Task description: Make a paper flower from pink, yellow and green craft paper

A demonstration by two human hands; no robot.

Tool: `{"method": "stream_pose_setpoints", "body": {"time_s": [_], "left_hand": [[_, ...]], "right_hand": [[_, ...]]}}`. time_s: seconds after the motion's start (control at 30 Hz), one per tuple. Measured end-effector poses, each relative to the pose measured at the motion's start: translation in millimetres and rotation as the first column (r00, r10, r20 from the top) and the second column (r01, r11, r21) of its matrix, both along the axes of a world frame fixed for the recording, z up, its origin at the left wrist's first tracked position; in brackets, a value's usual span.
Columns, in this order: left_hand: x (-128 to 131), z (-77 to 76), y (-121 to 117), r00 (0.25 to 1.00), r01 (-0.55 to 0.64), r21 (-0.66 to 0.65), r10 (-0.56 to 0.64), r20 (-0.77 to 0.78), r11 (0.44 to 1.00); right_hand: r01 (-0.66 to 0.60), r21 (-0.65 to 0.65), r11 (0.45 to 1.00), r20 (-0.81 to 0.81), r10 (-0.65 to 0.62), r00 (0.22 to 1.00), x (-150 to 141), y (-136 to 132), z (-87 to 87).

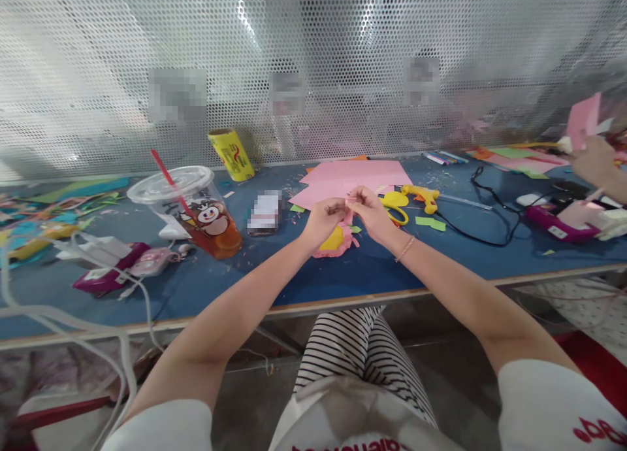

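Observation:
My left hand (326,219) and my right hand (368,214) meet above the blue table, fingertips pinched together on a small piece of pink paper (349,210). Its exact shape is mostly hidden by the fingers. Just below them lies a pink paper flower with a yellow centre (332,243), partly covered by my left hand. Beyond the hands, sheets of pink paper (353,175) are stacked flat. Right of my right hand are yellow-handled scissors (399,217), partly hidden, and a yellow glue gun (422,196) with a clear glue stick in its back.
A large plastic cup of brown drink (208,222) with a red straw stands left, near a phone (265,211) and a yellow cardboard tube (232,155). Purple power strips (561,223) with cables sit at both sides. At right, another person's hand (595,163) holds pink paper.

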State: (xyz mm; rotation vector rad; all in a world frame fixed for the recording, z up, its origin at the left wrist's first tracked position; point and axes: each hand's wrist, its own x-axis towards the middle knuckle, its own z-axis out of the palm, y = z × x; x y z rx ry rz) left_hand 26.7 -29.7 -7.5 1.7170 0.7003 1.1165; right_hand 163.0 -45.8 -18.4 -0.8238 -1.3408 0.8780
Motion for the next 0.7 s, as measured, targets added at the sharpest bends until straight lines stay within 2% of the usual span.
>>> {"method": "stream_pose_setpoints", "body": {"time_s": [0.37, 0.7], "left_hand": [[-0.2, -1.6, 0.7, 0.999, -0.008, 0.077, 0.011, -0.038, 0.997], [-0.1, 2.1, -0.8, 1.0, 0.014, -0.034, -0.013, 0.021, 0.999]], "right_hand": [[0.005, 0.004, 1.0, -0.023, -0.005, 1.0, -0.1, 0.0, -0.8], [-0.017, 0.021, 1.0, -0.078, 0.019, 0.997, -0.7, -1.0, 1.0]]}}
